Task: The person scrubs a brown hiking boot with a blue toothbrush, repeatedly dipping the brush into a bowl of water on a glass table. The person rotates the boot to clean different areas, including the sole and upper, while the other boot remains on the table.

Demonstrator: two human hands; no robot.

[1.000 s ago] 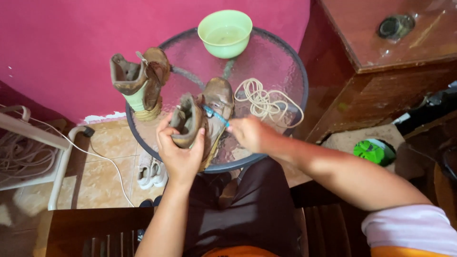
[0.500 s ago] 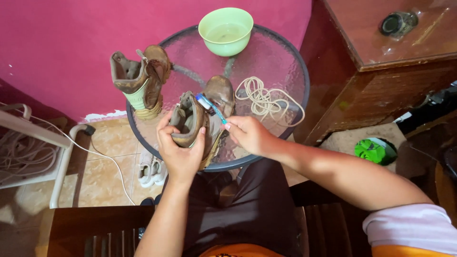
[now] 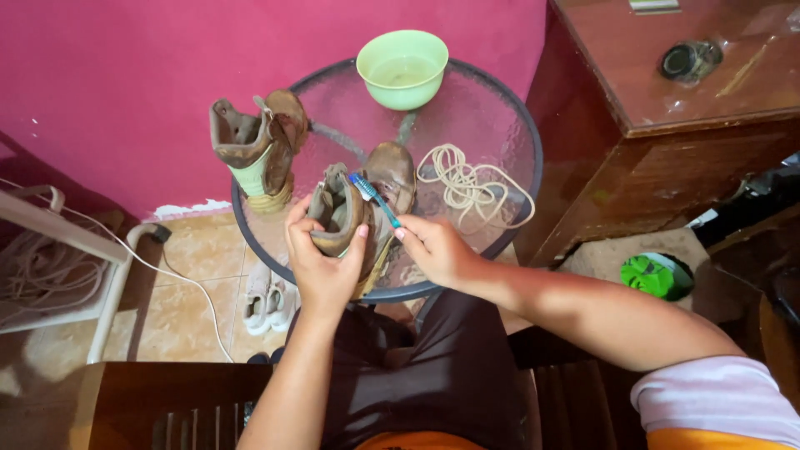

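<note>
Glass-topped round table [image 3: 500,125] bearing a pale green bowl [image 3: 402,68] at its far edge, a second worn brown boot [image 3: 254,150] standing at the left, a loose coil of cream laces [image 3: 471,185] at the right. Dark brown wooden cabinet [image 3: 667,125] alongside on the right. No packages or labels legible. Worn brown leather boot [image 3: 354,212] gripped firmly in left hand [image 3: 321,267], fingers wrapped round its collar, held over near table edge. Blue toothbrush [image 3: 375,198] pinched in right hand [image 3: 437,250], bristles against boot's top. Compared with half a second earlier: brush tilted slightly lower, boot barely moved.
</note>
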